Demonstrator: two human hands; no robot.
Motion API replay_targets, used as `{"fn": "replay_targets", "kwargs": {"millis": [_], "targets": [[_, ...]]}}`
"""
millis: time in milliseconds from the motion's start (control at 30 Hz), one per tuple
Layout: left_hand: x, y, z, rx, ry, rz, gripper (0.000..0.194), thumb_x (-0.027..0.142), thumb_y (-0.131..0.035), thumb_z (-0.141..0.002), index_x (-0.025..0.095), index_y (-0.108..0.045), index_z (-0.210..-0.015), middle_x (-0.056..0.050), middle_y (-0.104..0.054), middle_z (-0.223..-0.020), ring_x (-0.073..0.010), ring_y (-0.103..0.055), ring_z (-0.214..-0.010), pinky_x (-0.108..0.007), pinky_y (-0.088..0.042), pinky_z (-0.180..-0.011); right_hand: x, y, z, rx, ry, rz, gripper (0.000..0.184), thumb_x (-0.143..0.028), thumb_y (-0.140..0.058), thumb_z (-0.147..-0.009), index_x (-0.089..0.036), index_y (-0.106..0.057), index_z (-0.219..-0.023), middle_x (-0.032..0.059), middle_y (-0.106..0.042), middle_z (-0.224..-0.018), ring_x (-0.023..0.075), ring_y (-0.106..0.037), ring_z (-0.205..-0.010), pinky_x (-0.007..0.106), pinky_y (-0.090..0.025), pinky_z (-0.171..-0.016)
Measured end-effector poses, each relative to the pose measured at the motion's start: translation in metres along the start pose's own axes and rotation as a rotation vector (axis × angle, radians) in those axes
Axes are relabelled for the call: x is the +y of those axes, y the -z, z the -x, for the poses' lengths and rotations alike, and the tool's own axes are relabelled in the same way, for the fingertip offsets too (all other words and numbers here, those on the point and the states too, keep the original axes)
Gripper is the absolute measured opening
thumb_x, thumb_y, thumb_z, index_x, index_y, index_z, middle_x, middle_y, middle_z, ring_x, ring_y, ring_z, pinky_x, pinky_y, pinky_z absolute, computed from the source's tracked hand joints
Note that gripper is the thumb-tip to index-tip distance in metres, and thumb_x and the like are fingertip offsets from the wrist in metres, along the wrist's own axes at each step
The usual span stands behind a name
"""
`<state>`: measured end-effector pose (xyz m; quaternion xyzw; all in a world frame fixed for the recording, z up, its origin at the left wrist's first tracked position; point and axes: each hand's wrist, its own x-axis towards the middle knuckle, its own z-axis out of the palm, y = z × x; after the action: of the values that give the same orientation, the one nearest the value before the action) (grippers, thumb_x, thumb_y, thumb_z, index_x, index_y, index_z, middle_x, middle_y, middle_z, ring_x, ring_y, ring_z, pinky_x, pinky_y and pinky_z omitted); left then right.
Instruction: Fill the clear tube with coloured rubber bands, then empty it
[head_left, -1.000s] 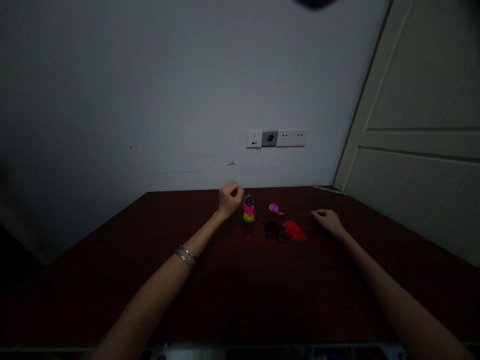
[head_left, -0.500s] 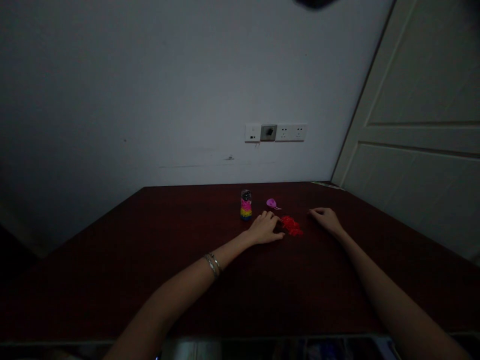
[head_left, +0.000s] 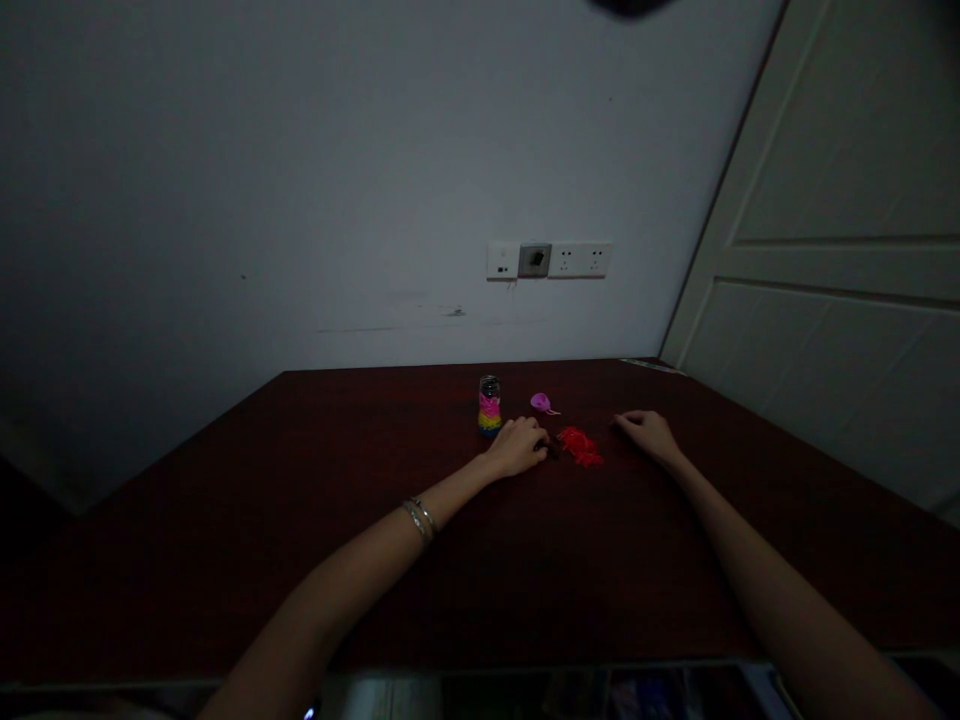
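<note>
Clock bearings read in the picture plane, 12 toward the wall. Two silvery bracelets (head_left: 418, 518) on the left wrist, at about 8 o'clock from the left hand. Next, a small clear glass jar (head_left: 490, 408) standing upright on the dark red-brown tabletop (head_left: 375, 430), layered blue, yellow and pink from the bottom up, with dark material near the mouth. At about 5 o'clock from the jar, just beside it in view: left hand (head_left: 517, 447), palm down, fingers curled over dark strands (head_left: 553, 450); fingertip closure partly hidden, cannot tell whether apart or together. Purple rounded piece (head_left: 540, 402) with a pale loop or tail, at 3 o'clock from the jar. White-and-grey socket panel (head_left: 549, 261) on the pale wall (head_left: 375, 200), at 1 o'clock from the jar. Loose heap of red strands (head_left: 580, 446) at 3 o'clock from the left hand. Right hand (head_left: 649, 433) resting at 3 o'clock from the red heap, apart from it, thumb and index fingertips together. Farthest right: pale panelled door (head_left: 825, 270).
</note>
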<state>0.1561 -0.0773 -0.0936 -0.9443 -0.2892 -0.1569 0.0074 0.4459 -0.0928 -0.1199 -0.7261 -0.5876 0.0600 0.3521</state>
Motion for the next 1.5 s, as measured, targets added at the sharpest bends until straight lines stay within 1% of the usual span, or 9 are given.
{"fn": "replay_targets", "kwargs": {"millis": [367,467,567,667,833,933,1100,1367,1500], "targets": [[-0.006,0.015,0.01,-0.042,0.001,0.006,0.016,0.022,-0.047,-0.082,0.017,-0.061,-0.089,-0.005,-0.06,-0.092,-0.016,-0.056,-0.087,-0.026,-0.042,-0.076,0.004,-0.002,-0.002,-0.012,-0.007,0.006,0.037,-0.04,-0.046,-0.075,-0.013,-0.071,-0.08,0.0109,-0.07,-0.086,0.0253,-0.063,-0.082,0.032,-0.045,-0.074],[-0.007,0.017,0.012,-0.036,-0.013,0.013,0.016,0.02,-0.046,-0.082,0.017,-0.061,-0.086,-0.005,-0.061,-0.089,-0.016,-0.056,-0.085,-0.025,-0.042,-0.074,0.001,-0.002,-0.001,0.012,0.035,0.0,0.036,-0.04,-0.046,-0.075,-0.013,-0.07,-0.078,0.0115,-0.069,-0.087,0.0247,-0.062,-0.084,0.032,-0.044,-0.076],[-0.008,0.017,0.013,-0.026,-0.022,0.009,0.016,0.02,-0.046,-0.081,0.016,-0.061,-0.084,-0.005,-0.061,-0.087,-0.0163,-0.056,-0.084,-0.025,-0.042,-0.073,-0.015,-0.002,0.004,0.043,0.2,-0.027,0.035,-0.04,-0.045,-0.077,-0.015,-0.07,-0.078,0.0099,-0.066,-0.089,0.0221,-0.06,-0.084,0.033,-0.044,-0.078],[-0.007,0.016,0.013,-0.006,-0.025,-0.007,0.016,0.02,-0.045,-0.082,0.016,-0.061,-0.084,-0.005,-0.061,-0.086,-0.0163,-0.056,-0.083,-0.025,-0.042,-0.072,-0.043,-0.005,0.011,0.013,0.423,0.0,0.032,-0.038,-0.045,-0.08,-0.02,-0.07,-0.078,0.0077,-0.061,-0.093,0.0215,-0.055,-0.09,0.036,-0.042,-0.085],[-0.005,0.015,0.013,0.001,-0.037,-0.033,0.017,0.02,-0.045,-0.082,0.017,-0.061,-0.085,-0.005,-0.061,-0.086,-0.0163,-0.056,-0.083,-0.026,-0.042,-0.074,-0.083,-0.018,0.023,-0.092,0.607,0.073,0.025,-0.031,-0.047,-0.081,-0.023,-0.07,-0.082,0.0079,-0.054,-0.105,0.0233,-0.043,-0.103,0.039,-0.038,-0.092],[-0.005,0.016,0.014,-0.001,-0.042,-0.046,0.017,0.02,-0.045,-0.082,0.017,-0.061,-0.087,-0.005,-0.061,-0.088,-0.0166,-0.056,-0.084,-0.026,-0.042,-0.074,-0.091,-0.025,0.026,-0.133,0.627,0.147,0.022,-0.028,-0.05,-0.078,-0.023,-0.07,-0.081,0.0092,-0.052,-0.108,0.0253,-0.04,-0.105,0.041,-0.038,-0.09],[-0.003,0.018,0.015,-0.009,-0.041,-0.041,0.018,0.02,-0.045,-0.082,0.017,-0.062,-0.088,-0.005,-0.061,-0.089,-0.0171,-0.056,-0.086,-0.027,-0.042,-0.075,-0.09,-0.027,0.028,-0.153,0.634,0.183,0.021,-0.025,-0.05,-0.077,-0.022,-0.07,-0.076,0.0099,-0.052,-0.11,0.0276,-0.038,-0.107,0.045,-0.037,-0.089],[-0.002,0.021,0.016,-0.022,-0.041,-0.021,0.017,0.021,-0.047,-0.083,0.017,-0.062,-0.088,-0.006,-0.061,-0.089,-0.0177,-0.055,-0.087,-0.028,-0.041,-0.077,-0.096,-0.031,0.032,-0.216,0.665,0.025,0.023,-0.014,-0.049,-0.073,-0.022,-0.07,-0.069,0.0077,-0.055,-0.104,0.0251,-0.042,-0.105,0.043,-0.035,-0.092],[-0.003,0.021,0.015,-0.001,-0.062,-0.012,0.018,0.02,-0.047,-0.082,0.017,-0.064,-0.086,-0.005,-0.062,-0.086,-0.0172,-0.056,-0.086,-0.028,-0.041,-0.077,-0.1,-0.03,0.034,-0.192,0.63,-0.069,0.024,-0.014,-0.047,-0.072,-0.022,-0.069,-0.065,0.0062,-0.057,-0.099,0.0228,-0.046,-0.101,0.04,-0.036,-0.091]]}}
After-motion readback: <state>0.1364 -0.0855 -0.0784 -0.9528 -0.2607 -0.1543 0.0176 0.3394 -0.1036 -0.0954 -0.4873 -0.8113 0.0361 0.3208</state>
